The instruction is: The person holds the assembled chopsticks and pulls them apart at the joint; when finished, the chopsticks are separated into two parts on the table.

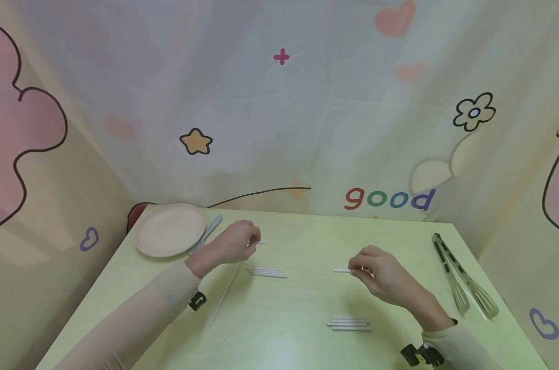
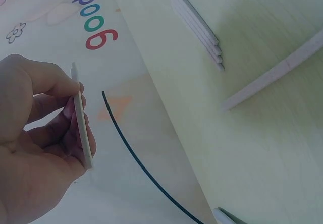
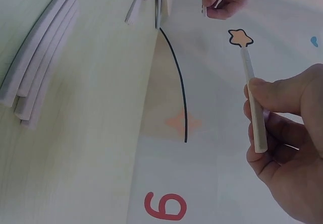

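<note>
My left hand (image 1: 235, 240) is raised over the back left of the table, pinching a short thin white stick (image 2: 82, 125) between thumb and fingers. Further right, my right hand (image 1: 384, 277) pinches another short white stick (image 3: 256, 110), which points left above the table. Below and right of the left hand lies a group of several short white sticks (image 1: 267, 273), side by side. Nearer the front, below the right hand, several more short sticks (image 1: 349, 324) lie in a second group. One long thin white stick (image 1: 224, 295) slants across the table below the left hand.
A pale round plate (image 1: 169, 230) stands at the back left, with a grey utensil (image 1: 213, 226) beside it, partly hidden by the left arm. Metal tongs with slotted ends (image 1: 462, 280) lie along the right side. A printed curtain (image 1: 270, 103) hangs behind the table.
</note>
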Demonstrator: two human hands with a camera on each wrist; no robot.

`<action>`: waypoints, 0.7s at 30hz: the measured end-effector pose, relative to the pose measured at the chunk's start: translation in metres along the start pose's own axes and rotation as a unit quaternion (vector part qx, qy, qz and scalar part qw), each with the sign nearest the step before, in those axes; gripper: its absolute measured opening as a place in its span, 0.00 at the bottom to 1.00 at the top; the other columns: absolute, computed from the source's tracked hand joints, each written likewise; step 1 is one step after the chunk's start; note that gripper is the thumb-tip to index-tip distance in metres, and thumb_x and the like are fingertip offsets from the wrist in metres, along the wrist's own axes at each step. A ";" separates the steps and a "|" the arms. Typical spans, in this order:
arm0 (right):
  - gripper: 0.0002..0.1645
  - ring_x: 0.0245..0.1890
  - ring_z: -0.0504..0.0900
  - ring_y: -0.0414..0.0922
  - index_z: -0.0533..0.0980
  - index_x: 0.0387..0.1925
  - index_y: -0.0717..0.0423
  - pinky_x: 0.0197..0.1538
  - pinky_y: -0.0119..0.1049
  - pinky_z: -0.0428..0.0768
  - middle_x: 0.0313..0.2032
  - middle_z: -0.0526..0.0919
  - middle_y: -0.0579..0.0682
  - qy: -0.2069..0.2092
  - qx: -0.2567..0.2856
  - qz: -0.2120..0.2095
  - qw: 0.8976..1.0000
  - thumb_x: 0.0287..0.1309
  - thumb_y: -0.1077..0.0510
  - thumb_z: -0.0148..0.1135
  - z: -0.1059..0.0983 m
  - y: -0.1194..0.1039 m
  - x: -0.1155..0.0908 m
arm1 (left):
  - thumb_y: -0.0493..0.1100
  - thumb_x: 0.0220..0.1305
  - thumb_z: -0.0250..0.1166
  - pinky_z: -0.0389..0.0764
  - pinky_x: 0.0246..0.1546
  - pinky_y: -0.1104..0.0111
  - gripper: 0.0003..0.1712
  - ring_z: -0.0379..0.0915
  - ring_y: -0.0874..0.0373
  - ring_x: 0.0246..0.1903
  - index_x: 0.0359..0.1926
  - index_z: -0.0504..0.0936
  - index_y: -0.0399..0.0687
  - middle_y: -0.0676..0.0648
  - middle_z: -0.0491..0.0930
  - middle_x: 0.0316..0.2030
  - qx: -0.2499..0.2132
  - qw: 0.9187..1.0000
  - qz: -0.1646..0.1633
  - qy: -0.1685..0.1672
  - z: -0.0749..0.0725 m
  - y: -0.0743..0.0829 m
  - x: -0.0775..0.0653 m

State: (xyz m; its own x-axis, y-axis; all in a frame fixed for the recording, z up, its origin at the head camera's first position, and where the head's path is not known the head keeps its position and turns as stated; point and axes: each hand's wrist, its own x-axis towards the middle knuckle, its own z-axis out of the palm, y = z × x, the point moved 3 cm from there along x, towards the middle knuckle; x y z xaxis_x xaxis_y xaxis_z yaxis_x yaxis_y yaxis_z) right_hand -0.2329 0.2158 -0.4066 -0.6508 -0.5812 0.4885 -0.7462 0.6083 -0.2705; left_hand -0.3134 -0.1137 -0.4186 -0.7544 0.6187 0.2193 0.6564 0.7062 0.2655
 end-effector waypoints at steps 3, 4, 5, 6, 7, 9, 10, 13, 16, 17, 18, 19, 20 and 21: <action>0.11 0.32 0.73 0.34 0.82 0.30 0.51 0.32 0.26 0.76 0.31 0.80 0.40 0.000 -0.001 -0.004 1.000 0.48 0.70 0.71 0.001 -0.001 -0.002 | 0.31 0.58 0.60 0.79 0.40 0.64 0.07 0.76 0.56 0.35 0.35 0.84 0.38 0.48 0.81 0.32 -0.005 1.000 0.001 -0.006 0.003 0.000 0.001; 0.12 0.32 0.74 0.34 0.82 0.30 0.51 0.32 0.26 0.76 0.31 0.79 0.40 0.000 0.000 -0.005 1.000 0.48 0.70 0.71 0.001 -0.002 -0.002 | 0.31 0.58 0.60 0.79 0.40 0.64 0.07 0.76 0.56 0.35 0.36 0.84 0.38 0.47 0.81 0.32 -0.006 1.000 0.002 -0.008 0.004 0.000 0.001; 0.11 0.31 0.74 0.34 0.82 0.30 0.51 0.31 0.26 0.76 0.31 0.79 0.39 -0.001 0.000 -0.006 1.000 0.47 0.70 0.71 0.002 -0.002 -0.003 | 0.31 0.58 0.61 0.80 0.40 0.64 0.07 0.76 0.56 0.36 0.36 0.84 0.38 0.47 0.81 0.32 -0.008 1.000 0.002 -0.010 0.005 0.000 0.002; 0.11 0.31 0.74 0.34 0.83 0.30 0.51 0.31 0.26 0.76 0.30 0.79 0.39 -0.002 0.000 -0.007 1.000 0.47 0.70 0.71 0.002 -0.003 -0.003 | 0.31 0.58 0.61 0.80 0.40 0.64 0.07 0.77 0.55 0.36 0.36 0.84 0.38 0.47 0.81 0.33 -0.009 1.000 0.002 -0.013 0.006 0.001 0.002; 0.11 0.31 0.74 0.34 0.83 0.30 0.51 0.31 0.27 0.76 0.30 0.79 0.39 -0.004 0.000 -0.008 1.000 0.47 0.70 0.71 0.002 -0.003 -0.003 | 0.31 0.58 0.61 0.80 0.40 0.64 0.07 0.77 0.55 0.36 0.36 0.84 0.37 0.46 0.81 0.33 -0.011 1.000 0.003 -0.016 0.007 0.001 0.003; 0.11 0.31 0.74 0.35 0.83 0.30 0.51 0.31 0.27 0.76 0.30 0.79 0.38 -0.007 0.002 -0.009 1.000 0.47 0.70 0.71 0.002 -0.004 -0.004 | 0.31 0.58 0.61 0.80 0.40 0.64 0.07 0.77 0.55 0.36 0.37 0.84 0.37 0.46 0.81 0.33 -0.011 1.000 0.006 -0.020 0.008 0.001 0.004; 0.11 0.31 0.74 0.35 0.83 0.30 0.51 0.31 0.28 0.76 0.30 0.79 0.38 -0.009 0.002 -0.009 1.000 0.47 0.70 0.71 0.003 -0.005 -0.004 | 0.31 0.59 0.61 0.80 0.40 0.64 0.08 0.77 0.55 0.36 0.37 0.84 0.36 0.46 0.81 0.33 -0.013 1.000 0.004 -0.023 0.009 0.002 0.004; 0.11 0.31 0.74 0.34 0.83 0.30 0.51 0.31 0.28 0.76 0.30 0.79 0.37 -0.014 0.005 -0.006 1.000 0.48 0.69 0.71 0.004 -0.006 -0.005 | 0.32 0.59 0.61 0.80 0.38 0.66 0.08 0.76 0.57 0.34 0.38 0.85 0.37 0.47 0.81 0.33 -0.012 1.000 0.004 -0.027 0.012 0.002 0.006; 0.11 0.31 0.73 0.33 0.82 0.30 0.50 0.30 0.27 0.75 0.30 0.78 0.36 -0.020 0.008 -0.001 1.000 0.49 0.69 0.71 0.005 -0.007 -0.006 | 0.32 0.60 0.61 0.79 0.36 0.67 0.08 0.74 0.58 0.32 0.38 0.85 0.37 0.47 0.81 0.33 -0.014 0.999 0.004 -0.030 0.015 0.001 0.008; 0.10 0.31 0.73 0.33 0.83 0.30 0.50 0.30 0.27 0.75 0.30 0.78 0.36 -0.022 0.009 -0.001 1.000 0.49 0.68 0.71 0.006 -0.008 -0.006 | 0.32 0.59 0.62 0.79 0.36 0.68 0.07 0.74 0.59 0.32 0.38 0.85 0.37 0.47 0.81 0.33 -0.015 0.999 0.006 -0.032 0.016 0.001 0.009; 0.10 0.30 0.73 0.33 0.82 0.30 0.49 0.30 0.26 0.75 0.30 0.78 0.36 -0.024 0.010 -0.001 1.000 0.49 0.68 0.71 0.006 -0.008 -0.007 | 0.31 0.59 0.62 0.79 0.35 0.68 0.07 0.74 0.59 0.32 0.37 0.85 0.37 0.47 0.81 0.32 -0.018 0.999 0.006 -0.035 0.018 0.000 0.010; 0.10 0.30 0.73 0.33 0.82 0.30 0.49 0.30 0.26 0.75 0.30 0.78 0.36 -0.026 0.012 -0.001 1.000 0.50 0.68 0.71 0.007 -0.008 -0.007 | 0.31 0.59 0.62 0.79 0.35 0.68 0.07 0.75 0.59 0.32 0.37 0.85 0.37 0.47 0.82 0.32 -0.022 0.999 0.005 -0.038 0.019 0.000 0.010; 0.10 0.30 0.73 0.32 0.82 0.29 0.49 0.30 0.26 0.75 0.30 0.78 0.36 -0.029 0.013 -0.001 1.000 0.50 0.67 0.71 0.007 -0.009 -0.007 | 0.31 0.59 0.62 0.79 0.35 0.68 0.07 0.75 0.59 0.32 0.37 0.86 0.37 0.47 0.82 0.33 -0.028 0.999 0.005 -0.043 0.020 -0.001 0.011; 0.10 0.30 0.73 0.32 0.82 0.29 0.48 0.30 0.26 0.75 0.30 0.79 0.36 -0.031 0.014 -0.002 0.999 0.50 0.67 0.70 0.008 -0.009 -0.008 | 0.31 0.59 0.62 0.79 0.35 0.68 0.07 0.76 0.59 0.32 0.37 0.86 0.37 0.47 0.82 0.33 -0.032 0.998 0.004 -0.047 0.021 -0.001 0.012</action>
State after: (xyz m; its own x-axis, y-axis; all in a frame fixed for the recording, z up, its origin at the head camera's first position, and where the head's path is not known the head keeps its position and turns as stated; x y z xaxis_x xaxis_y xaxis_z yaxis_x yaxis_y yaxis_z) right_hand -0.2224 0.2104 -0.4144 -0.6550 -0.6160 0.4377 -0.7515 0.5917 -0.2918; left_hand -0.3226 -0.0996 -0.4364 -0.7427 0.6563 0.1326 0.6583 0.6796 0.3236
